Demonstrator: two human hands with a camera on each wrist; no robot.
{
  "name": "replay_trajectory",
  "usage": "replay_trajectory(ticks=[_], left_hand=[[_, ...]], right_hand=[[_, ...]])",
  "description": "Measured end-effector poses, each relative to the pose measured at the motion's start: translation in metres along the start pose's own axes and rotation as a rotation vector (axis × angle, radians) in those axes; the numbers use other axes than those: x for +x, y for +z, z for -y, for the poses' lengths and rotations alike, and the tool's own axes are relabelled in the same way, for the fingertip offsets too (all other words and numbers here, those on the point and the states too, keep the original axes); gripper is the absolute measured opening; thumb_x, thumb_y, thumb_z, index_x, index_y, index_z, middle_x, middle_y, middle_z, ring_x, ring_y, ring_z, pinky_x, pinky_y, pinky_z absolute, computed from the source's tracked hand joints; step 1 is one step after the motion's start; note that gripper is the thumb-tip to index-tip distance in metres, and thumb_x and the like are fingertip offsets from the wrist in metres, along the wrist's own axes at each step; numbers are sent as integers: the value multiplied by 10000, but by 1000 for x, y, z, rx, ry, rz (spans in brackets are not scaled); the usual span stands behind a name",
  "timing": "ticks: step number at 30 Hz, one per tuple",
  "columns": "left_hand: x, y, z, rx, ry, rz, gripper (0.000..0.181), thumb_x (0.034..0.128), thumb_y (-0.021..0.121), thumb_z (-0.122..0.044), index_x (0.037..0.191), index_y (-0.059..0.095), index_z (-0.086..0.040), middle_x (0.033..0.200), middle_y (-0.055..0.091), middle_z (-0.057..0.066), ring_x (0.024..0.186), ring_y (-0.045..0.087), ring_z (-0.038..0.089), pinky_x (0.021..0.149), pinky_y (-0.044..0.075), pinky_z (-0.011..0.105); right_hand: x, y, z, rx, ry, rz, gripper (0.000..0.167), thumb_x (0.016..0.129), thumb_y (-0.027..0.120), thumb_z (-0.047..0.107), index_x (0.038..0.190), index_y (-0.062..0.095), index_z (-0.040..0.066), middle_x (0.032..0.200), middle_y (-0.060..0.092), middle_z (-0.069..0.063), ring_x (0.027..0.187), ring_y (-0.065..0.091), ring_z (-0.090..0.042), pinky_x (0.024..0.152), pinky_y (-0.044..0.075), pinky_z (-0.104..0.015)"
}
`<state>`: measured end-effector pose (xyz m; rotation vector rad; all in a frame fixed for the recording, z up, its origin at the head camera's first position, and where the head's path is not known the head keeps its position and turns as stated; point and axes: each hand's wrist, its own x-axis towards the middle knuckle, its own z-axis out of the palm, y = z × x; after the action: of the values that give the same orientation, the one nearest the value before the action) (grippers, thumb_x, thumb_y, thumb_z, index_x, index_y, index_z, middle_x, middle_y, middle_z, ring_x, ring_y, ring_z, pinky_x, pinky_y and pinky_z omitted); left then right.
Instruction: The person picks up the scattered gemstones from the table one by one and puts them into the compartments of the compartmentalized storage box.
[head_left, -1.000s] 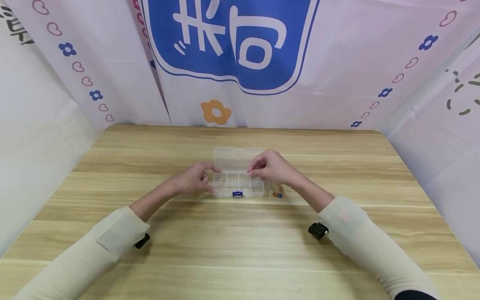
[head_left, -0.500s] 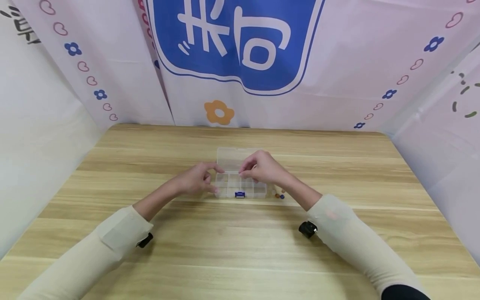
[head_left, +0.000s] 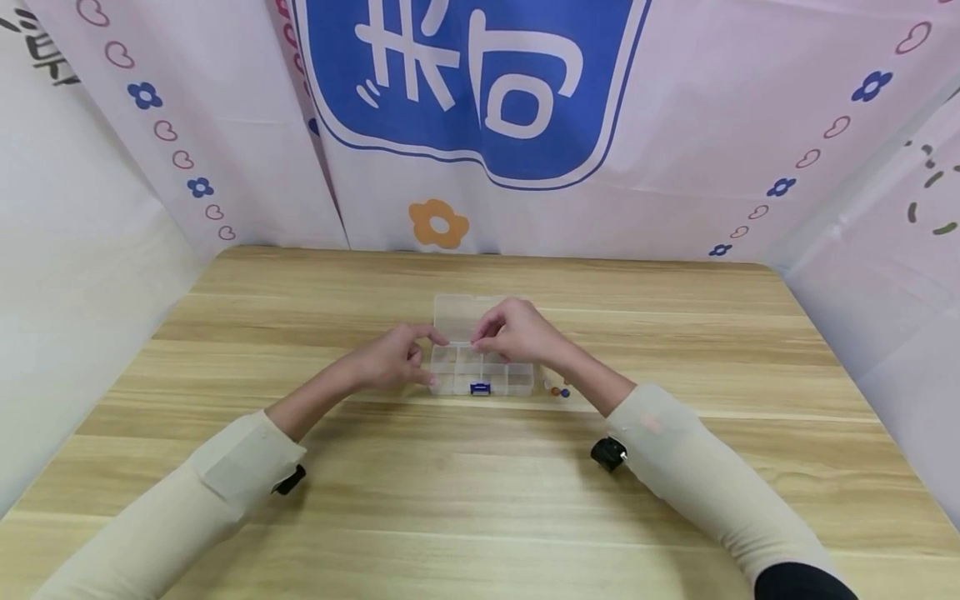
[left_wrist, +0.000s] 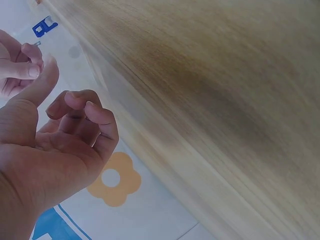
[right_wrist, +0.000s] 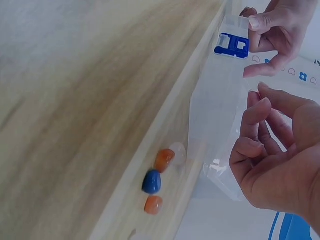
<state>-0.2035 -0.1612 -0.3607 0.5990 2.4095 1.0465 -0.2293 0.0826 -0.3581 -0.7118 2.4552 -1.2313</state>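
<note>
- The clear plastic box (head_left: 520, 381) lay mid-table, its lid (head_left: 454, 317) tipped up at the back, its blue latch (head_left: 480, 389) facing the person.
- The left hand (head_left: 386, 358) kept its place from a second before, holding the box's left end between spread thumb and forefinger, the other fingers curled.
- The right hand (head_left: 522, 332) had shifted left: earlier its fingertips were above the right half of the back row; now they were left of the middle, near the lid's hinge.
- Its thumb and fingertips were brought close together; whether they pinched anything small could not be told.
- Just right of the box, the small stones stayed on the table (head_left: 480, 492): a blue one (right_wrist: 151, 182), two orange ones (right_wrist: 164, 160) and a clear one (right_wrist: 179, 153), seen in the right wrist view.
</note>
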Motion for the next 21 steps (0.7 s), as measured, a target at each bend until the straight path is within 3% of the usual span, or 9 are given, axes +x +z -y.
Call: replay_trajectory(ticks=[8, 21], left_hand=[[-1, 1, -1, -2, -14, -1, 575, 898, 783, 2, 1403, 521, 86, 576, 391, -34, 514, 346, 92, 487, 311, 193], [-2, 2, -1, 5, 1, -3, 587, 899, 783, -10, 1411, 515, 92, 571, 377, -41, 519, 341, 94, 498, 323, 200]], right_hand=[[-10, -11, -6, -14, 17, -29, 67, 940, 770, 79, 950, 789, 15, 862, 744, -84, 671, 654, -272, 570, 531, -251], [-39, -33, -21, -81, 57, -87, 69, 935, 770, 114, 966, 790, 55, 913, 728, -43, 883, 649, -196, 752, 561, -325]])
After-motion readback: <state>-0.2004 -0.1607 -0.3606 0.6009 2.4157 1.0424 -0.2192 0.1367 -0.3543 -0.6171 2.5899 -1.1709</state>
